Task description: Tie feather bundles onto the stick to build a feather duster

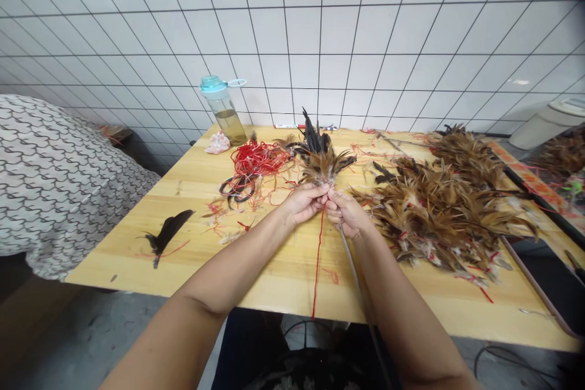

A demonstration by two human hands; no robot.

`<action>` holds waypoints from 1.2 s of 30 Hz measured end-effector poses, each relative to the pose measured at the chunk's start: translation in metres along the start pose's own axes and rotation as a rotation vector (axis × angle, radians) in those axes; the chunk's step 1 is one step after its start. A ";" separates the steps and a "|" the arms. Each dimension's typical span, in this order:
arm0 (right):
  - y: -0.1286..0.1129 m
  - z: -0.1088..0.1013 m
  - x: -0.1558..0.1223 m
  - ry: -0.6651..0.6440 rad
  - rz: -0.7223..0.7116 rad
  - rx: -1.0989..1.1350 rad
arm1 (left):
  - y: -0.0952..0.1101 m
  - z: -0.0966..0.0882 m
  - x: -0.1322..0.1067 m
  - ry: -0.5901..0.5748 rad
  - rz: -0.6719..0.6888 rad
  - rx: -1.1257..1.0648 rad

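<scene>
At the middle of the table, my left hand and my right hand meet at the base of a bunch of brown and black feathers. Both hands are closed, with thumbs and fingertips pinching close together. A red string hangs from between them down to the table's front edge; my left fingers seem to pinch its upper end. Out of my right hand a thin grey rod runs down past the table edge toward my lap. The exact spot where string, feathers and rod meet is hidden by my fingers.
Left of the feathers lies a tangle of red string, with a water bottle behind it. A large feather pile covers the right side, near a dark flat screen. A black feather lies left. Patterned cloth stands beside the table.
</scene>
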State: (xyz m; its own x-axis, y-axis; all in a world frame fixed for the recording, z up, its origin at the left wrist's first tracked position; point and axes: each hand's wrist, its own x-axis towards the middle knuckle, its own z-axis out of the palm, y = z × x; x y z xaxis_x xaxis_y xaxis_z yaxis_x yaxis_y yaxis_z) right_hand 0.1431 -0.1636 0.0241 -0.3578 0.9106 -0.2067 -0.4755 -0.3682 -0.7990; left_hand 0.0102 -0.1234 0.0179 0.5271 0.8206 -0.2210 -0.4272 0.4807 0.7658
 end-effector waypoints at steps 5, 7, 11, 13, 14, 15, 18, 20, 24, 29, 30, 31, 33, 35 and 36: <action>-0.001 0.002 -0.001 0.008 -0.017 0.013 | -0.001 -0.003 -0.001 -0.066 0.038 0.036; -0.002 0.002 -0.002 0.014 -0.016 0.005 | 0.000 -0.004 -0.001 -0.094 0.046 0.043; -0.008 -0.002 -0.004 0.033 -0.054 -0.014 | 0.003 -0.004 -0.006 -0.164 -0.022 0.084; -0.012 -0.005 -0.006 0.040 -0.081 0.000 | 0.004 -0.001 -0.010 -0.252 -0.101 0.128; -0.014 -0.007 -0.007 0.043 -0.089 0.010 | 0.004 0.001 -0.012 -0.302 -0.149 0.149; -0.016 -0.009 -0.008 0.049 -0.096 0.017 | 0.004 0.003 -0.015 -0.348 -0.200 0.167; -0.023 -0.015 -0.010 0.088 -0.123 0.018 | 0.004 0.009 -0.020 -0.418 -0.325 0.218; -0.026 -0.018 -0.012 0.116 -0.140 0.012 | 0.008 0.009 -0.021 -0.402 -0.354 0.252; -0.029 -0.021 -0.013 0.129 -0.146 -0.020 | 0.030 0.000 -0.023 -0.279 -0.250 0.272; -0.023 -0.022 -0.007 0.220 -0.130 -0.105 | 0.060 -0.015 -0.027 -0.195 -0.139 0.304; -0.022 -0.022 -0.006 0.254 -0.130 -0.118 | 0.064 -0.017 -0.029 -0.167 -0.102 0.308; -0.022 -0.023 -0.005 0.285 -0.130 -0.129 | 0.069 -0.020 -0.032 -0.129 -0.064 0.308; -0.022 -0.025 -0.004 0.328 -0.128 -0.147 | 0.078 -0.027 -0.040 -0.045 0.001 0.301; -0.021 -0.026 -0.003 0.344 -0.125 -0.169 | 0.089 -0.035 -0.052 0.012 0.039 0.311; -0.020 -0.026 -0.003 0.349 -0.127 -0.183 | 0.095 -0.040 -0.058 0.027 0.061 0.327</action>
State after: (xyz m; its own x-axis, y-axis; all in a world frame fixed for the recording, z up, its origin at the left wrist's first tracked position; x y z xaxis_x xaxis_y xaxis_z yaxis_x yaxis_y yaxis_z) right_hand 0.1744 -0.1541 0.0264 0.0034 0.9673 -0.2536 -0.3367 -0.2377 -0.9111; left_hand -0.0904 -0.1133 0.0796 0.4861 0.8548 -0.1814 -0.1968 0.3094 0.9303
